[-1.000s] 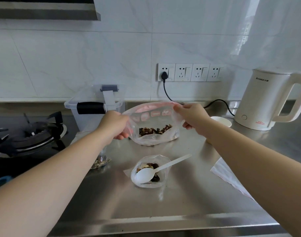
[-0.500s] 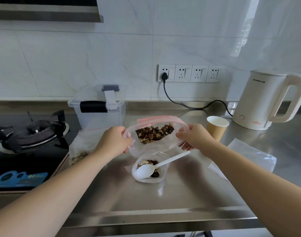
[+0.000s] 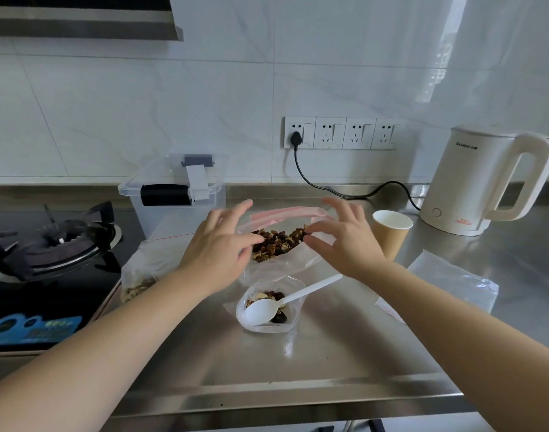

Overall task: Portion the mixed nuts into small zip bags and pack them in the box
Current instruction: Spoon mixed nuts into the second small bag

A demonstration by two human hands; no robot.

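Observation:
A large clear zip bag with a pink zip strip sits on the steel counter, its mouth wide and mixed nuts showing inside. My left hand pinches the left rim of the mouth between thumb and fingertip, the other fingers spread. My right hand pinches the right rim the same way. In front lies a small zip bag holding a few nuts and a white plastic spoon. The clear lidded box stands behind my left hand.
Another bag with nuts lies at the counter's left edge beside the gas hob. A paper cup and a white kettle with its cord stand at the right. Empty zip bags lie at the right.
The large bag came down from mid-air and toward me onto the counter. Both hands shifted from a full grip to a fingertip pinch at its mouth, fingers spread.

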